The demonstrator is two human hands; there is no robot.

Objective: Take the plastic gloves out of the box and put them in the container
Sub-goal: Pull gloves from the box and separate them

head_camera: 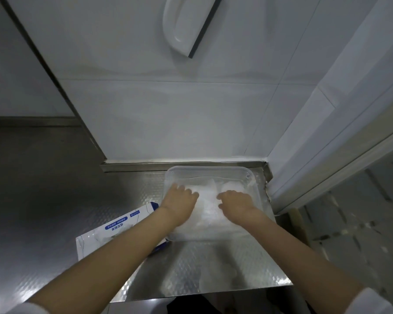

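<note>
A clear plastic container (213,171) stands on the steel counter by the back wall. Inside it lies a heap of thin see-through plastic gloves (208,200). Both my hands are down in the container on that heap. My left hand (179,202) lies palm down on its left side, fingers bent into the plastic. My right hand (235,201) lies palm down on the right side, fingers also bent over the gloves. Whether either hand pinches them is hard to tell. The white and blue glove box (118,225) lies flat to the left, partly under my left forearm.
The steel counter (202,268) ends at a front edge close to my body and at a right edge by a white door frame (327,155). A white dispenser (186,23) hangs on the tiled wall above. A tiled floor shows at right.
</note>
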